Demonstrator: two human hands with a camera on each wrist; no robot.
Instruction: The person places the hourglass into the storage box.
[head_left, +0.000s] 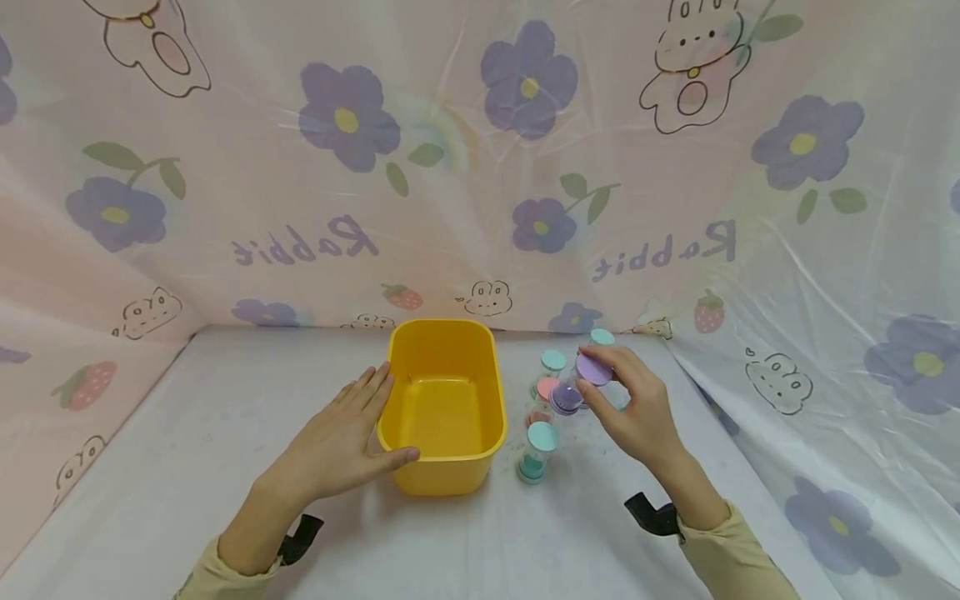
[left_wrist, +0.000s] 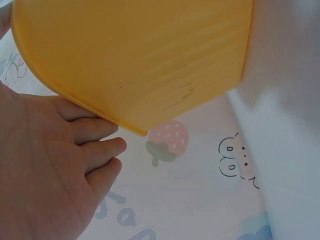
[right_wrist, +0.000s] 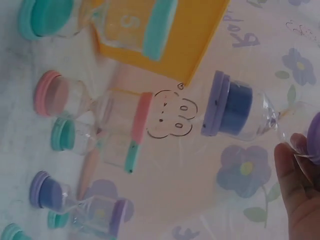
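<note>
My right hand (head_left: 636, 410) pinches a purple-capped hourglass (right_wrist: 237, 107) by one end cap. It hangs tilted above the table, purple sand in its lower bulb. A yellow plastic bin (head_left: 442, 475) stands at the middle of the table. Against its left rim rest the straight fingers of my left hand (head_left: 330, 450), with the thumb over the front rim. Between bin and right hand stand a teal-capped hourglass (head_left: 536, 454) in front and a pink-capped hourglass (right_wrist: 95, 102). Another purple-capped hourglass (right_wrist: 47, 192) stands upright in the right wrist view.
More teal-capped hourglasses stand behind, one (head_left: 553, 361) beyond the pink one and another with its teal cap (head_left: 602, 337) near the back edge, partly hidden by my hand. A printed curtain (head_left: 442, 208) encloses the white table (head_left: 300, 375) at the back and sides.
</note>
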